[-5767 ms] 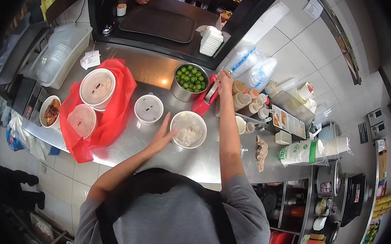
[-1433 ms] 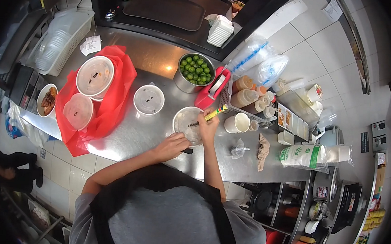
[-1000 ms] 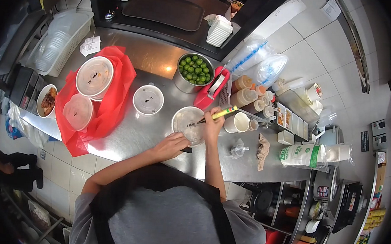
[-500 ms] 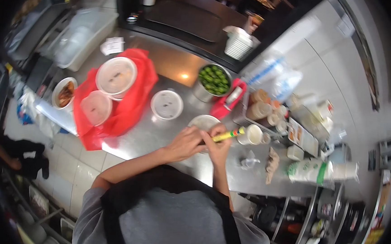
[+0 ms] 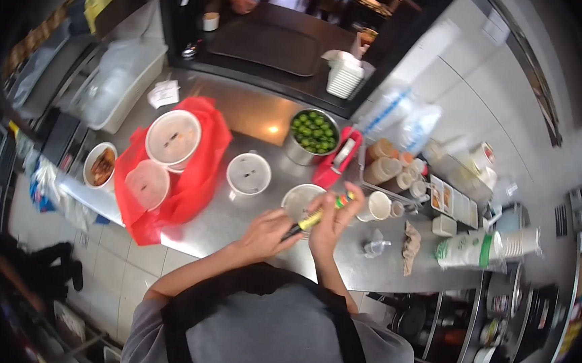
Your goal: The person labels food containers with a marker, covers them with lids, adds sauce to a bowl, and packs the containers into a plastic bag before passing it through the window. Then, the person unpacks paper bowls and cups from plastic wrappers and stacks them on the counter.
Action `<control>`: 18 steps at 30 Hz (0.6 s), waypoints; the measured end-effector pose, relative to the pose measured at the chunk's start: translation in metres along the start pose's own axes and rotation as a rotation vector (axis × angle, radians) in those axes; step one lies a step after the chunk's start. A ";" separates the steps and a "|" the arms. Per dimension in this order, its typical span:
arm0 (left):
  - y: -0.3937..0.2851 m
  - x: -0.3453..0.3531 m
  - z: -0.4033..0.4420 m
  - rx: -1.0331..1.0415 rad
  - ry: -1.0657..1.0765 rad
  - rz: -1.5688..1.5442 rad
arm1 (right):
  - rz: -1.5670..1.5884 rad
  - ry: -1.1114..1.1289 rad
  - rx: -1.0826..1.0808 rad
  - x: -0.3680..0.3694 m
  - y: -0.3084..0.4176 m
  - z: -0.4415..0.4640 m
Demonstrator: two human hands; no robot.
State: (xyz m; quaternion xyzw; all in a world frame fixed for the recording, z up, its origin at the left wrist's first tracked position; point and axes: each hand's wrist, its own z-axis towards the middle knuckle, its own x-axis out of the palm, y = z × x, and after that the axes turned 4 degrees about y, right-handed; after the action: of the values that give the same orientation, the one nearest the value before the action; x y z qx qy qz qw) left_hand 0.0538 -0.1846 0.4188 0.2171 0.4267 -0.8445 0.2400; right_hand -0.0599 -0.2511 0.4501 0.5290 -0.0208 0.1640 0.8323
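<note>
A yellow marker with a black end slants between my hands over the steel counter. My right hand is closed round its yellow barrel, near the green and red end. The fingers of my left hand are closed at the black end; whether that is a cap cannot be made out. Just beyond the hands sits a round white tub, partly hidden by them. To its left stands a lidded tub with dark marks on top. Further left, two lidded tubs rest on a red plastic bag.
A metal pot of green limes stands behind, beside a red tape dispenser. Sauce bottles and paper cups line the right. A bowl of food is at left. Another person's hand shows beyond the pass-through.
My hands have drawn slightly apart, and more of the marker shows, with its black end now visible at my left hand. The camera view has shifted slightly.
</note>
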 end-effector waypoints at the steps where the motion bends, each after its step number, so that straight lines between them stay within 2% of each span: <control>1: 0.005 -0.001 0.002 -0.093 0.046 0.019 | 0.031 0.027 0.073 0.000 -0.001 0.006; 3: 0.018 0.001 0.004 -0.288 0.131 0.075 | -0.109 0.288 0.270 -0.014 0.003 0.033; 5: 0.036 0.010 -0.003 -0.393 0.148 0.090 | -0.070 0.172 0.124 -0.031 -0.037 0.073; 6: 0.046 0.015 -0.005 -0.447 0.151 0.101 | -0.261 0.045 0.072 -0.038 -0.043 0.096; 7: 0.055 0.020 -0.006 -0.573 0.287 0.011 | -0.452 -0.080 0.022 -0.048 -0.048 0.119; 9: 0.073 0.032 -0.007 -0.832 0.545 -0.171 | -0.800 -0.187 -0.187 -0.082 -0.098 0.170; 11: 0.084 0.052 -0.016 -0.817 0.377 -0.414 | -1.095 -0.236 -0.508 -0.094 -0.118 0.196; 12: 0.088 0.058 -0.019 -0.805 0.277 -0.526 | -1.076 -0.212 -0.347 -0.091 -0.118 0.200; 13: 0.090 0.059 -0.019 -0.841 0.275 -0.625 | -1.057 -0.179 -0.187 -0.090 -0.118 0.200; 15: 0.095 0.061 -0.018 -0.908 0.264 -0.822 | -1.135 -0.131 -0.146 -0.105 -0.147 0.212; 17: 0.099 0.062 -0.020 -0.965 0.260 -1.018 | -1.159 -0.070 0.023 -0.114 -0.157 0.217; 18: 0.097 0.059 -0.023 -0.971 0.245 -1.024 | -1.179 -0.044 0.043 -0.119 -0.163 0.217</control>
State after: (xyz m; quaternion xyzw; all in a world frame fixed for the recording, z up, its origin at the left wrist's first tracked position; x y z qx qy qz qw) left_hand 0.0686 -0.2296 0.3129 -0.0485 0.8266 -0.5354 -0.1666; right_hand -0.0946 -0.5367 0.3785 0.4713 0.2632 -0.3371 0.7714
